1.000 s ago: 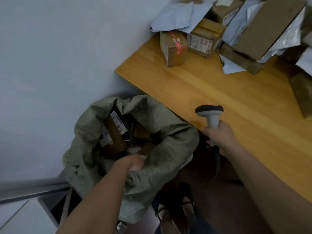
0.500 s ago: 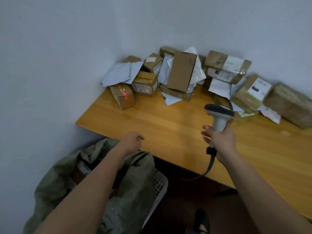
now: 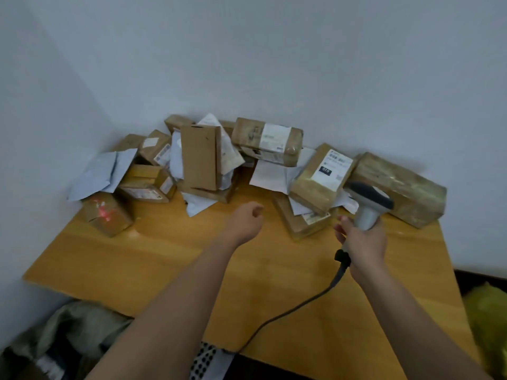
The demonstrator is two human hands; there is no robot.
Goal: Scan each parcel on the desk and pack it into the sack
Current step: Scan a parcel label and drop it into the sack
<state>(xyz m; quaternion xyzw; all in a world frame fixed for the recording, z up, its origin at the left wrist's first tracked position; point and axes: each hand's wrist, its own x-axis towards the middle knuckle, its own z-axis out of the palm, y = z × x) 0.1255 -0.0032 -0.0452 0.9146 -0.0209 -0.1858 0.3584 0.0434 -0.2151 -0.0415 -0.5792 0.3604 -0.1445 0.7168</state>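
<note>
A wooden desk (image 3: 137, 264) sat in a white-walled corner, parcels (image 3: 200, 160) heaped along its back edge. At lower left, below the desk edge, the grey-green sack (image 3: 74, 325) gaped open. Your left hand (image 3: 245, 219) reached out over the bare desk, arm extended, fingers loosely curled and holding nothing, short of the pile. To the right, your right hand (image 3: 363, 242) gripped the handle of the scanner (image 3: 369, 201), head upright just before a labelled box (image 3: 321, 178), its cable (image 3: 288, 311) trailing back off the desk.
</note>
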